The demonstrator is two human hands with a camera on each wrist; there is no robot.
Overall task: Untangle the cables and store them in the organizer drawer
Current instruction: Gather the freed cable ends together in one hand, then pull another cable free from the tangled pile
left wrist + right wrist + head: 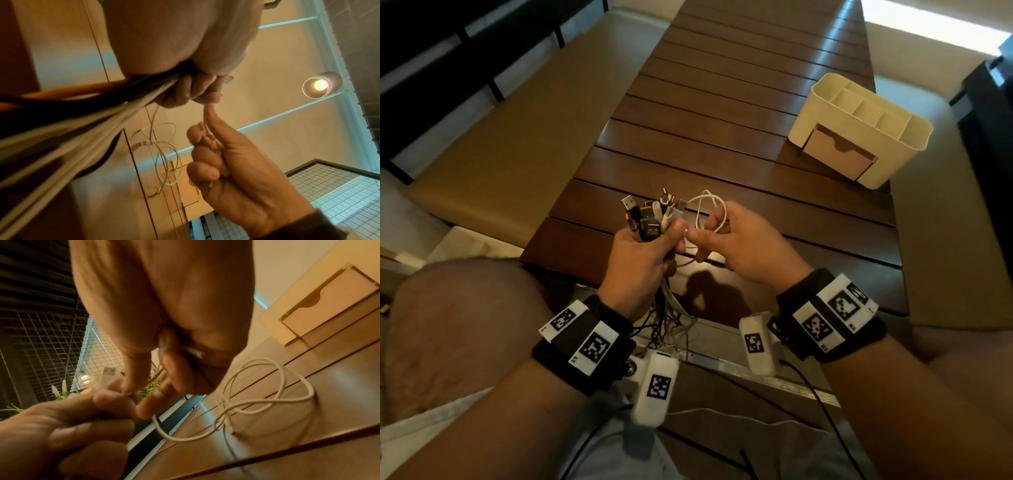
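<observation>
My left hand (643, 253) grips a bundle of cables (650, 214) upright above the near table edge, with USB plugs sticking up from the fist and the cords (68, 129) hanging down below it. Right beside it, my right hand (726, 236) pinches a thin white cable (705, 209) whose loops (267, 395) hang over the table slats. The two hands almost touch. The cream organizer (859, 126) stands at the right of the table, its drawer (837, 156) pulled slightly out toward me.
The dark slatted wooden table (722, 113) stretches away ahead. A tan bench (517, 137) runs along its left side. Thin black wires (808, 394) from the wrist cameras trail over my lap. A dark object (993, 113) stands at the far right.
</observation>
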